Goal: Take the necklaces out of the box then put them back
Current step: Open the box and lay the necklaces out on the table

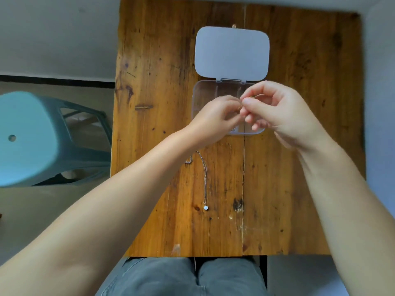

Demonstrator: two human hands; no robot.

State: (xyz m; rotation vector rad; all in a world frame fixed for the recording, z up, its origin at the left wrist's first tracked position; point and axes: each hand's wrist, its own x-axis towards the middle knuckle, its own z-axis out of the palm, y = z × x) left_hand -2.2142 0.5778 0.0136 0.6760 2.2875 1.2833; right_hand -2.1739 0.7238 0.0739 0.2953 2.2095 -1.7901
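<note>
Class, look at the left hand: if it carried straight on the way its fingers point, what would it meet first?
The left hand points right, so it would first meet the right hand, whose fingertips it already seems to touch above the open box. Depth is hard to judge.

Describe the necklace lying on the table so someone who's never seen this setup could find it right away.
Start at the wooden table and find the clear plastic box with its white lid folded open. Nearer the person than the box, a thin silver necklace lies stretched along the bare wood. It ends in a small pale pendant, unlike the gold-toned piece pinched between the left hand and right hand above the box.
</note>
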